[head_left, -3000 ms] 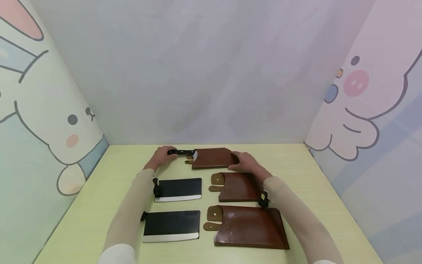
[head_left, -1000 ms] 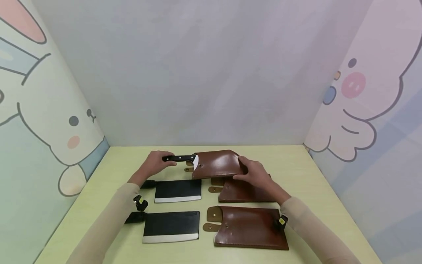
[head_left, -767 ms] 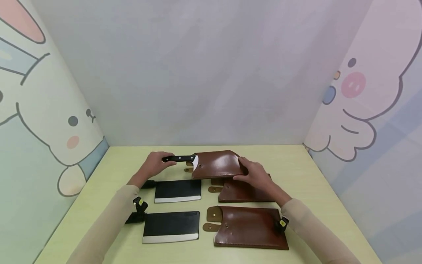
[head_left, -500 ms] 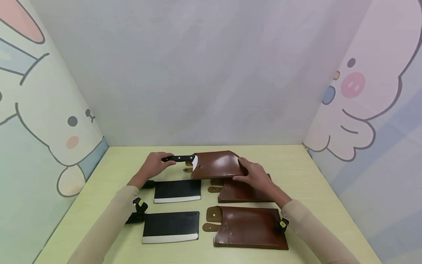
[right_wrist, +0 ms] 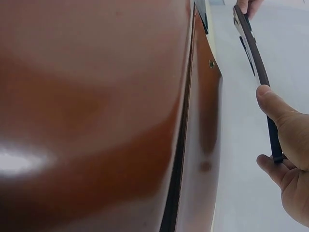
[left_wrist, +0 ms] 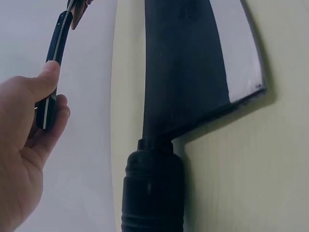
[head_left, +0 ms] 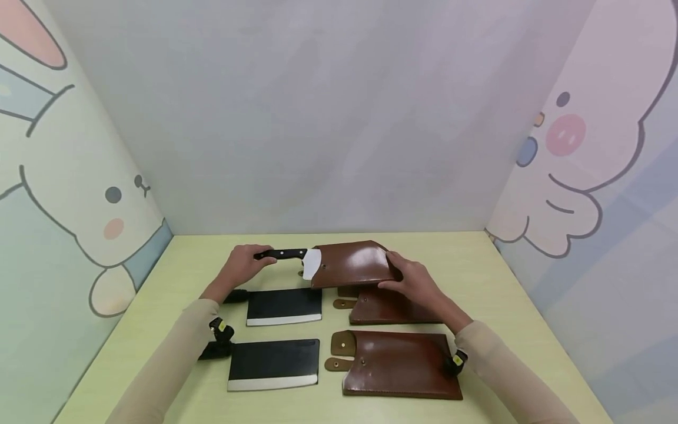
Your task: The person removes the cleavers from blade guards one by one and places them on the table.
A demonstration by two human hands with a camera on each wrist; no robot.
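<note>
My left hand (head_left: 245, 264) grips the black riveted handle of a cleaver (head_left: 312, 263); in the left wrist view the thumb (left_wrist: 48, 77) and fingers close round that handle. A strip of bright blade shows between handle and brown leather sheath (head_left: 352, 263), and the rest of the blade is hidden inside. The right hand (head_left: 415, 281) holds the sheath's far end, thumb on one face and fingers on the other in the right wrist view. Sheath and cleaver are raised, tilted, over the back of the table, overlapping a second sheath (head_left: 392, 309) in the head view.
Two black-bladed cleavers (head_left: 284, 306) lie on the left of the pale yellow table (head_left: 508, 330), handles pointing left; the nearer cleaver (head_left: 273, 362) sits toward the front. A large brown sheath (head_left: 405, 365) lies front right, its tan straps unfastened. Printed walls stand on three sides.
Both hands have lifted the sheathed cleaver from the table and tilted it. Over the last half second the left hand has drawn the handle slightly left, baring more blade at the sheath's mouth.
</note>
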